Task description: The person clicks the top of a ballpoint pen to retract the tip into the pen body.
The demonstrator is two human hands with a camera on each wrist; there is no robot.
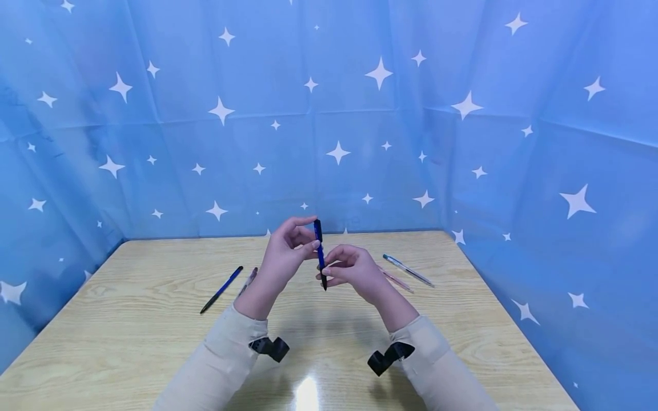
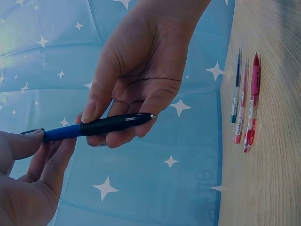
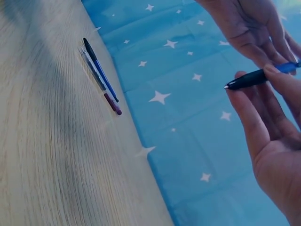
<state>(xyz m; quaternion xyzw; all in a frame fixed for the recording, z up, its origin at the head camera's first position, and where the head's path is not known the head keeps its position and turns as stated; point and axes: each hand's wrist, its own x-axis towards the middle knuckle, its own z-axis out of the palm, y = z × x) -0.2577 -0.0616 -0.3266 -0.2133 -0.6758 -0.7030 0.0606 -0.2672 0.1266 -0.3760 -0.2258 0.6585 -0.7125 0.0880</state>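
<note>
Upright between both hands is a blue click pen (image 1: 320, 245) with a black grip, its point downward. My left hand (image 1: 288, 254) pinches the upper barrel, its index finger on the pen's top end. Lower down, my right hand (image 1: 358, 275) pinches the black grip between thumb and fingers. The left wrist view shows the bare metal tip of the pen (image 2: 110, 124) past the right thumb. In the right wrist view, the right hand (image 3: 277, 160) has fingertips close to that tip, and the left hand (image 3: 251, 28) is partly cut off.
On the wooden table (image 1: 128, 342), a blue pen (image 1: 221, 290) and a clear pen with a purple end (image 3: 111, 102) lie left. At right lie a teal-ended clear pen (image 1: 408, 270), a pink pen (image 2: 242, 108) and a red pen (image 2: 254, 87). A blue star-patterned curtain (image 1: 288, 142) surrounds the table.
</note>
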